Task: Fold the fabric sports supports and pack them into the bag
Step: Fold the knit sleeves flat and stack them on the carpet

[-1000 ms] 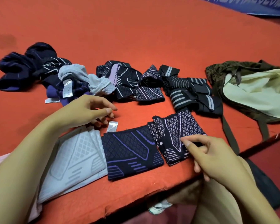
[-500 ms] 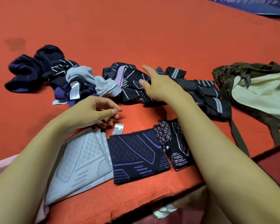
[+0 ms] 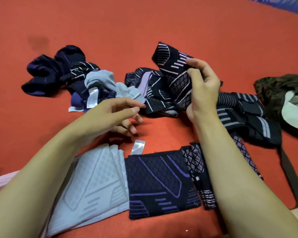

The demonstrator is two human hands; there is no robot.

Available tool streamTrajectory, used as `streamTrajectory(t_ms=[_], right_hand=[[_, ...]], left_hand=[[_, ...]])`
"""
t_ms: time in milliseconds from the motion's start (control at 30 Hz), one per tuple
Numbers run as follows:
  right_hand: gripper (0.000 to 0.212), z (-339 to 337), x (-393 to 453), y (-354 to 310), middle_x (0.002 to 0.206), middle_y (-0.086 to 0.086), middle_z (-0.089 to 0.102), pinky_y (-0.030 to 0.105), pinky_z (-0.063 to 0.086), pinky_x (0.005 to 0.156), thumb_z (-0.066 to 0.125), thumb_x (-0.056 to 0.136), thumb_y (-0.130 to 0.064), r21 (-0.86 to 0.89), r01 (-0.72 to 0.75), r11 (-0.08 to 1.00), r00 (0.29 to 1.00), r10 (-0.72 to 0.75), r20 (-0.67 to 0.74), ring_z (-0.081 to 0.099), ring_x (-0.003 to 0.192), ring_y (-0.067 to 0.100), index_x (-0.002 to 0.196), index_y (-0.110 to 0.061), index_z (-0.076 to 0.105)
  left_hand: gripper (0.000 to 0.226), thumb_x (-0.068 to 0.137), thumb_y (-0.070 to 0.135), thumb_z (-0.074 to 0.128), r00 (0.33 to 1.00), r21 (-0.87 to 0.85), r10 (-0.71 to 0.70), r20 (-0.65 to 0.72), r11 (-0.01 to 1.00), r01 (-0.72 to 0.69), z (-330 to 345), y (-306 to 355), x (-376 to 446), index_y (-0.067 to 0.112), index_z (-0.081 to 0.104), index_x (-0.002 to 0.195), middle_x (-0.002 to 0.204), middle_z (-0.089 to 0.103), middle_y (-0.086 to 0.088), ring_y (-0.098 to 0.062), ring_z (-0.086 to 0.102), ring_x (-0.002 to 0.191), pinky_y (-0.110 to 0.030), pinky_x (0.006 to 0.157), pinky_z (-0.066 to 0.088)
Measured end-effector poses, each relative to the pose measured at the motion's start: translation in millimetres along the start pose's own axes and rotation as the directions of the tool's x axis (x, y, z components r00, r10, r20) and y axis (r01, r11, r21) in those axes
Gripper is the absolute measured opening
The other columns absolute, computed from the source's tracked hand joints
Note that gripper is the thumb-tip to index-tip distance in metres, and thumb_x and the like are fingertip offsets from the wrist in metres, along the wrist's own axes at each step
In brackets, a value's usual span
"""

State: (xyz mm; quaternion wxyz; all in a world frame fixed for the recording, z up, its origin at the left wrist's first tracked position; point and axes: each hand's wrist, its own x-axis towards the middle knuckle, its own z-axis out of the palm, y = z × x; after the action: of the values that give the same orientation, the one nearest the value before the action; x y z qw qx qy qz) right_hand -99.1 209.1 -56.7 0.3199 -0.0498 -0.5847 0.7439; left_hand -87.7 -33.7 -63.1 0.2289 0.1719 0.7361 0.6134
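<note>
At the far left of the red bench (image 3: 162, 23), a heap of dark navy supports (image 3: 53, 73) lies crumpled, touching a bunched pale grey support (image 3: 101, 81) with a white label showing. Near the front edge, a folded pale grey support (image 3: 95, 182) lies flat, partly under the left forearm, and just beside it on the right sits a folded navy support with purple lines (image 3: 160, 182), a small white tag (image 3: 138, 146) at its far left corner. The left hand (image 3: 117, 114) hovers low over the bench between the two rows, fingers loosely extended, holding nothing. In the middle, a tangle of dark patterned supports (image 3: 151, 88) rests behind it. The right hand (image 3: 201, 90) is raised above that tangle, its grip closed round a dark support with lilac stripes and grid pattern (image 3: 172, 66), which stands up from the fingers. Under the right forearm lies a folded dark checked support (image 3: 194, 162). Farther right sprawl black supports with grey stripes (image 3: 246, 115). At the right edge, the olive-brown bag (image 3: 273, 86) lies open, its cream lining showing.
</note>
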Motion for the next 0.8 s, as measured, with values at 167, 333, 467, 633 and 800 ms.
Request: streamTrajectory(t_ms=[167, 333, 467, 633, 800], right_hand=[[0.037, 5.5, -11.9, -11.4, 0.108, 0.007, 0.072, 0.029, 0.06, 0.081, 0.048, 0.099, 0.008, 0.241, -0.32, 0.916, 0.846, 0.161, 0.509, 0.07, 0.089, 0.015, 0.126, -0.012, 0.064], [0.056, 8.4, -23.1, -4.3, 0.139, 0.015, 0.063, 0.033, 0.053, 0.102, 0.053, 0.094, 0.013, -0.152, -0.142, 0.978, 0.688, 0.208, 0.695, 0.062, 0.119, 0.017, 0.146, -0.008, 0.051], [0.036, 7.1, -26.4, -10.9, 0.126, 0.011, 0.07, 0.035, 0.056, 0.093, 0.056, 0.097, -0.012, -0.128, -0.22, 0.967, 0.651, 0.243, 0.719, 0.066, 0.111, 0.019, 0.131, -0.012, 0.066], [0.028, 0.0, -30.0, -22.3, 0.092, -0.002, 0.08, 0.014, 0.054, 0.074, 0.05, 0.101, -0.007, -0.21, -0.174, 0.962, 0.572, 0.273, 0.773, 0.073, 0.084, 0.003, 0.106, -0.004, 0.077], [0.042, 9.3, -30.3, -13.1, 0.128, -0.008, 0.07, 0.036, 0.057, 0.09, 0.062, 0.102, -0.014, -0.351, -0.099, 0.931, 0.624, 0.333, 0.706, 0.069, 0.106, 0.013, 0.142, -0.025, 0.054]], left_hand=[[0.052, 0.097, 0.048, 0.064, 0.999, -0.219, 0.051, -0.02, 0.974, -0.054, 1.9, 0.2, -1.3, 0.022, 0.056, 0.142, 0.133, 0.071, -0.005, -0.024, 0.073, 0.111, -0.038, 0.084, 0.063], [0.041, 0.089, 0.056, 0.052, 0.996, -0.369, 0.012, -0.092, 0.928, -0.045, 1.5, 11.1, 2.7, 0.032, 0.081, 0.106, 0.107, 0.079, 0.004, -0.01, 0.075, 0.085, -0.027, 0.064, 0.061], [0.031, 0.104, 0.018, 0.058, 0.971, -0.334, 0.188, -0.151, 0.914, -0.229, -5.0, 3.8, -2.8, 0.007, 0.061, 0.133, 0.127, 0.069, -0.011, -0.02, 0.067, 0.107, -0.031, 0.079, 0.06], [0.035, 0.1, 0.031, 0.064, 0.974, -0.387, 0.194, -0.114, 0.895, -0.223, -7.4, 8.8, -4.3, 0.002, 0.069, 0.12, 0.12, 0.072, -0.016, -0.025, 0.069, 0.107, -0.039, 0.086, 0.061], [0.039, 0.102, -0.004, 0.055, 0.948, -0.266, 0.249, -0.196, 0.917, -0.296, -2.7, 2.8, 0.3, -0.002, 0.05, 0.141, 0.132, 0.07, -0.016, -0.023, 0.069, 0.117, -0.034, 0.096, 0.058]])
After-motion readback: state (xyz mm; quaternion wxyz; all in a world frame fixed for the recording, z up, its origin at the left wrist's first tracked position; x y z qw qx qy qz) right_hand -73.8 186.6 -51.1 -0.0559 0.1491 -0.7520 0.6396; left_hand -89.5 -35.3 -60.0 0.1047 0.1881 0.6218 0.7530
